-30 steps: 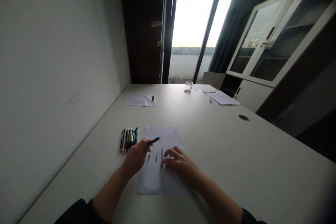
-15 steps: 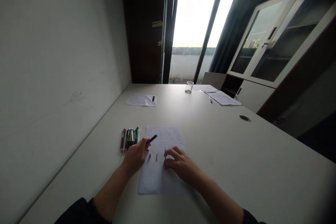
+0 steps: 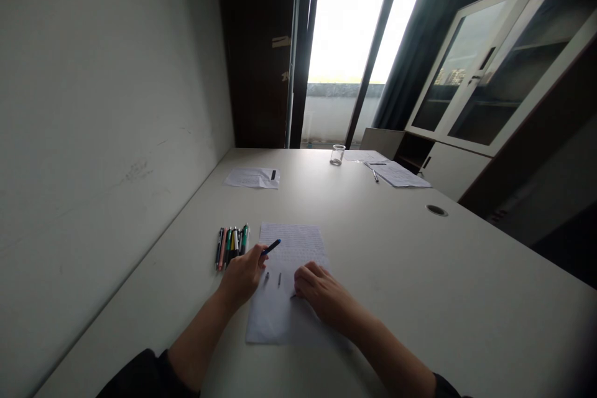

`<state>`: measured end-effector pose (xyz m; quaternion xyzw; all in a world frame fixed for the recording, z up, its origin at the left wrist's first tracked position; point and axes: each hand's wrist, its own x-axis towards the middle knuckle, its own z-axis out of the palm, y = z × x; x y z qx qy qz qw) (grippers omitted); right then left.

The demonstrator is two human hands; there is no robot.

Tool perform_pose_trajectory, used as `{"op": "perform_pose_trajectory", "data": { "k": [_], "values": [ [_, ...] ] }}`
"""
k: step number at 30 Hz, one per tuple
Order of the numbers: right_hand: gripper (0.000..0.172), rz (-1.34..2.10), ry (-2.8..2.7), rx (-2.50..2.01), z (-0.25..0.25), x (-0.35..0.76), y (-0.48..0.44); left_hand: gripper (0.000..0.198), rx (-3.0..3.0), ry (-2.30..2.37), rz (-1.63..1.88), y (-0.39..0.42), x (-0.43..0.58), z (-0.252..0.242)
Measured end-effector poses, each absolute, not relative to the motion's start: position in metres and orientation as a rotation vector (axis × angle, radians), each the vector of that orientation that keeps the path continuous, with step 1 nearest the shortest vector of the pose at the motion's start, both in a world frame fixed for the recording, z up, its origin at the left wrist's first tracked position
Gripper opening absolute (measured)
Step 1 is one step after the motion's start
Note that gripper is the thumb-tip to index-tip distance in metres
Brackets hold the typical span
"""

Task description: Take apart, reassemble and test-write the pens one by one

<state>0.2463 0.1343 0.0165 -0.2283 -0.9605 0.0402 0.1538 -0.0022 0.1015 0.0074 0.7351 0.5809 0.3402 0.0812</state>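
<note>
My left hand (image 3: 243,272) is closed around a black pen barrel with a blue end (image 3: 271,247), which points up and to the right over the written sheet of paper (image 3: 270,323). My right hand (image 3: 321,292) is curled over the right part of that sheet. Its fingers pinch a thin dark pen refill (image 3: 293,296), mostly hidden, with one end poking out at the lower left. Between the hands lie a small dark pen tip (image 3: 267,276) and a thin spring-like piece (image 3: 279,279). Left of the sheet, several pens (image 3: 232,245) lie side by side.
Everything rests on a white table (image 3: 396,261) along a wall. Farther back are a sheet with a black strip (image 3: 252,178), a glass cup (image 3: 337,155), a stack of papers (image 3: 401,175) and a pen (image 3: 375,176). A round cable hole (image 3: 437,211) is at the right.
My right fingers have closed in on the refill, which lay upright in view between them and now shows only its lower end, tilted. My left hand still holds the barrel in place.
</note>
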Motion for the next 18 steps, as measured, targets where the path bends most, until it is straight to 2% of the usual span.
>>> {"op": "perform_pose_trajectory", "data": {
  "k": [6,18],
  "values": [
    [0.008,-0.002,-2.827,-0.653,0.020,0.252,0.141,0.026,2.196,1.775,0.956,0.101,-0.003,0.008],
    [0.009,0.126,-2.864,-0.826,0.031,0.260,0.140,0.027,2.198,1.775,0.939,0.102,-0.004,0.006]
  ]
}}
